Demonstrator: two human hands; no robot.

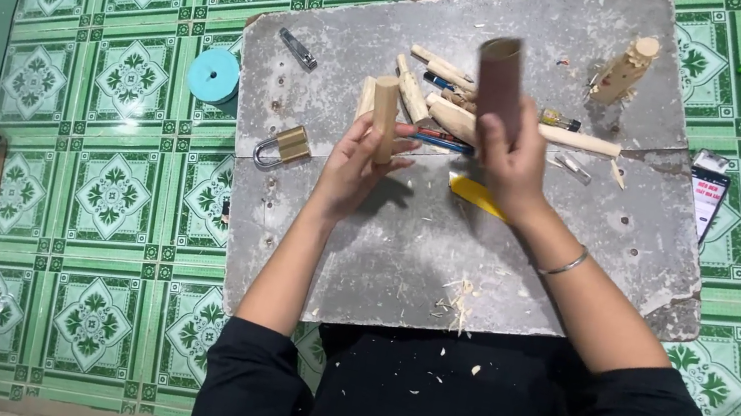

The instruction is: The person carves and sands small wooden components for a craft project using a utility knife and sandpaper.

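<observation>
Fingers of our left hand close round a short pale wooden dowel, held upright at the frame's centre. Our right hand grips a brown roll of sandpaper just right of it, apart from the wood. Shavings lie at the grey board's lower edge, so we judge the cutting is largely done and the smoothing is under way. Other carved sticks sit behind the hands; a small wooden figure stands upper right. A padlock rests left.
</observation>
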